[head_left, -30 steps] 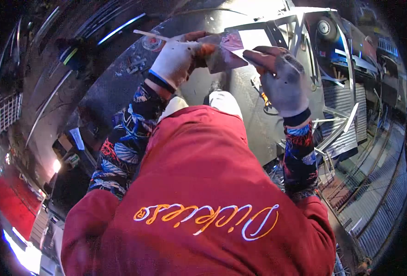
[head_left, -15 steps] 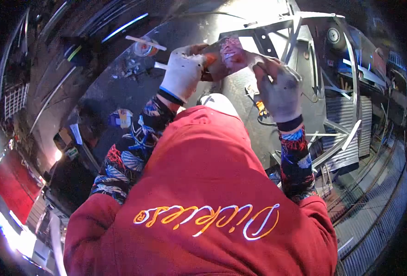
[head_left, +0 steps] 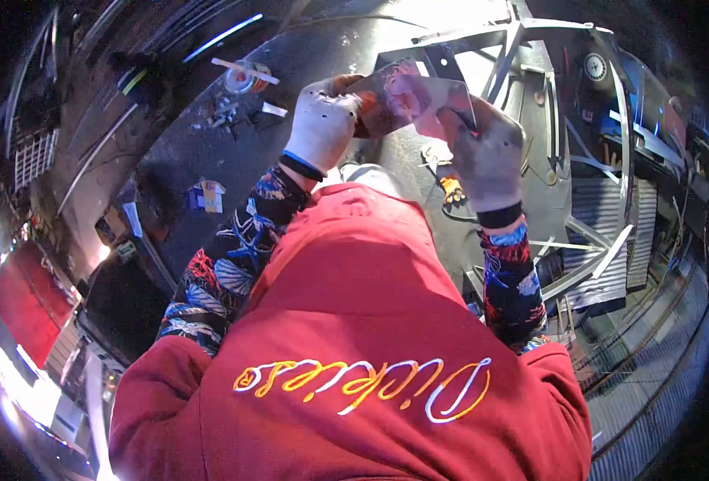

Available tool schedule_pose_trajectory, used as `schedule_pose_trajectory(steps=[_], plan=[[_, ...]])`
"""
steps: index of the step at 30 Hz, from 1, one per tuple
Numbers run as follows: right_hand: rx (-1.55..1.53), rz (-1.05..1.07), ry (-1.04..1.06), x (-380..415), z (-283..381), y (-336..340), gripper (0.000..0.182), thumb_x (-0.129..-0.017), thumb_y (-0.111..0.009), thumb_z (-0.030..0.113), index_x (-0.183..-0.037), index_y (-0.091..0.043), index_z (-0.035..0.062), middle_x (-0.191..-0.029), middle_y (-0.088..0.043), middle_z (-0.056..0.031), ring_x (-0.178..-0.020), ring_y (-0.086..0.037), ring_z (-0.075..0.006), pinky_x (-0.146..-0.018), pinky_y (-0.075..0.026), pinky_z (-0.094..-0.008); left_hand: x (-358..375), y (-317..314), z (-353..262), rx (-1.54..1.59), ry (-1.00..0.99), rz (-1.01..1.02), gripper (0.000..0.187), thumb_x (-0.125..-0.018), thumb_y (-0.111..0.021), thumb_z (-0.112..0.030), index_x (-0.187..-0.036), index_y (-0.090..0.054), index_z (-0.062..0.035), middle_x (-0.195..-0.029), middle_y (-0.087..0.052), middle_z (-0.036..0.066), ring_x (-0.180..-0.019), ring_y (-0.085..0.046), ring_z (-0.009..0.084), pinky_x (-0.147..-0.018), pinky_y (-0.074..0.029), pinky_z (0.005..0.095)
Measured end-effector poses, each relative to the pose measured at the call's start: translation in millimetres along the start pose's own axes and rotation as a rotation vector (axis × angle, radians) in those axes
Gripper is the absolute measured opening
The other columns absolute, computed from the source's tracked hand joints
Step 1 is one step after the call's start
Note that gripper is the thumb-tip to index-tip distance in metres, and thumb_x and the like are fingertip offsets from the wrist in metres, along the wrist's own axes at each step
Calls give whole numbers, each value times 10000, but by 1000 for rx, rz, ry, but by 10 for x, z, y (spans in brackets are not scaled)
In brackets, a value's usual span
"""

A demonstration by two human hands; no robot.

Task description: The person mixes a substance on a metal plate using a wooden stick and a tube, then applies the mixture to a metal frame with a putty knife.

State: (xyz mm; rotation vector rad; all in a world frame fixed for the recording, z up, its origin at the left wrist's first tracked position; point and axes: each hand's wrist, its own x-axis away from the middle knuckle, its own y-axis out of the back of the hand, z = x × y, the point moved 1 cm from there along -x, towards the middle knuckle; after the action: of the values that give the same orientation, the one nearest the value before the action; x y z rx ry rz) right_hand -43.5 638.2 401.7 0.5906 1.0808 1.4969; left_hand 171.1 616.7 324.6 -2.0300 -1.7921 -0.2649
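Note:
A thin, shiny metal plate (head_left: 403,98) spans the space between my hands, tilted, with pinkish reflections on its face. At its left end, my gloved left hand (head_left: 322,124) is closed, thumb and fingers pinching the edge. My gloved right hand (head_left: 491,156) grips the other end; the plate's corner lies in front of its fingers, which are partly hidden. Both gloves are pale with dark fingertips. Below the plate, a yellow-and-black item (head_left: 451,189) rests on the dark work surface (head_left: 170,156), too small to identify.
A welded metal frame (head_left: 611,30) rises at the right, with corrugated sheet (head_left: 603,272) beside it. At upper left, a round container (head_left: 241,83) has a flat strip (head_left: 246,70) across its top. A small box (head_left: 208,195) sits at left. A wheel (head_left: 594,66) shows at far right.
The plate has turned, showing more of its face and its right corner. My right fingers have shifted behind that end. My left hand keeps its hold.

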Motion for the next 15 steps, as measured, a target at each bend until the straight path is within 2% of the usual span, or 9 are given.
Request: schedule_pose_trajectory(steps=[1, 2, 4, 5, 6, 8, 10, 12, 15], plan=[[146, 24, 190, -23, 34, 56, 96, -846, -623, 96, -918, -683, 75, -848, -675, -85, -737, -660, -260, -624, -521, -360, -35, 31, -7, -103, 3, 38, 275, -913, -551, -36, -1157, -599, 79, -1038, -691, 138, -848, -689, 156, -740, -566, 254], [142, 32, 194, -23, 11, 101, 96, -846, -623, 96, -918, -683, 75, -848, -675, -85, -737, -660, -260, -624, -521, -360, -65, 17, 6, -99, 9, 29, 275, -913, -551, -36, -1157, -599, 79, -1038, -691, 138, -848, -689, 156, -740, -566, 254], [-245, 42, 27, -42, -36, 191, 225, -816, -613, 54, -1024, -698, 60, -958, -698, -92, -848, -666, -254, -724, -534, -342, -138, 0, 20, 143, 120, 23, 275, -924, -589, -86, -1154, -609, 62, -982, -701, 117, -822, -689, 165, -707, -561, 266], [-335, 44, 89, -29, -29, 237, 341, -758, -628, -5, -1086, -699, 60, -1027, -707, -86, -970, -658, -248, -842, -523, -333, -145, 95, 21, -54, -60, 66, 274, -918, -611, -104, -1144, -616, 53, -961, -702, 110, -819, -689, 168, -693, -568, 282], [-334, 57, 103, -47, 104, 239, 341, -758, -628, -5, -1086, -699, 60, -1027, -707, -86, -970, -658, -248, -842, -523, -333, -149, 189, 23, -245, -247, 74, 275, -913, -633, -121, -1134, -623, 43, -940, -704, 102, -816, -690, 171, -680, -575, 298], [-263, 84, 282, -69, 43, 370, 404, -698, -642, -54, -1077, -703, 71, -1063, -704, -66, -1062, -634, -265, -917, -502, -357, -155, 138, -93, 225, 202, 91, 288, -886, -681, -117, -1112, -636, 56, -858, -686, 55, -696, -653, 107, -606, -536, 232], [-286, 54, 349, -30, -43, 346, 443, -648, -681, -50, -1068, -701, 90, -1080, -698, -58, -1053, -637, -282, -895, -508, -382, -191, 153, -92, 296, 251, 112, 245, -885, -693, -136, -1062, -653, 29, -825, -676, 48, -657, -652, 120, -570, -522, 223], [-202, 98, 463, 37, -126, 303, 408, -642, -703, 6, -1041, -701, 94, -1098, -692, -52, -1057, -637, -276, -879, -503, -381, -173, 165, -155, 277, 321, 200, 253, -907, -642, -93, -1130, -630, 24, -913, -697, 86, -813, -676, 140, -735, -548, 239], [-144, 110, 466, 51, -26, 240, 373, -657, -707, 75, -1028, -705, 118, -1096, -694, -36, -1058, -639, -265, -866, -492, -379, -149, 241, -217, 442, 382, 231, 247, -943, -586, -115, -1147, -620, 21, -979, -699, 101, -837, -684, 173, -766, -555, 295]])
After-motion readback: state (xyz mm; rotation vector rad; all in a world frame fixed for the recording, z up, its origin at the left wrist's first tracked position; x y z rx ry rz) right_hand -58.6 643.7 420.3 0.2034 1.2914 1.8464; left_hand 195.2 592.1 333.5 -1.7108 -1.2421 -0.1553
